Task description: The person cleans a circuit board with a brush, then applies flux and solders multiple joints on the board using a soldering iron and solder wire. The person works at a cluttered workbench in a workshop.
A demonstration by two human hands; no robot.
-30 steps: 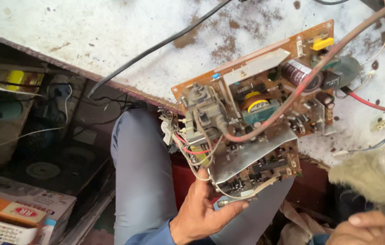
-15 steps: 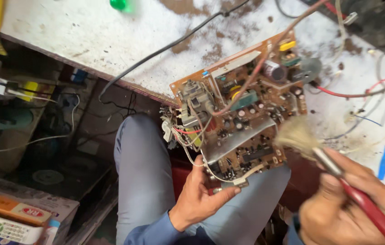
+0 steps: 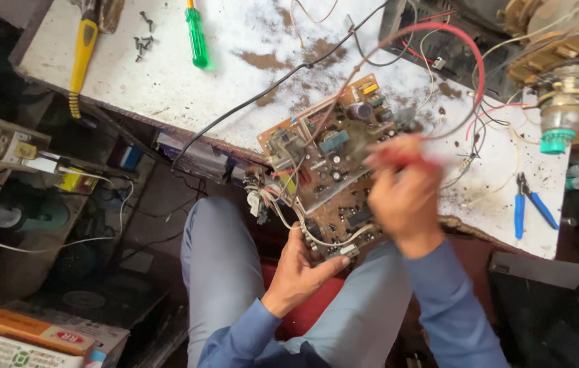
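Brown circuit board (image 3: 333,160), still dusty, tilts off the bench edge, left hand (image 3: 301,267) fingers clamped under its lower corner, right hand (image 3: 402,191) fist closed on a blurred red-handled brush above it.

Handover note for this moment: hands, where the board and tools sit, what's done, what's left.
Left hand: grips the near edge of the circuit board from below, tilting it off the workbench edge, over the lap.
Right hand: closed on a red-handled brush, blurred over the board's right side.
Nearby: blue-handled pliers to the right, green screwdriver, yellow screwdriver and loose screws at the far left.
Done: board is out, wires attached, dust on the bench.
Left: how clean the board is cannot be told.
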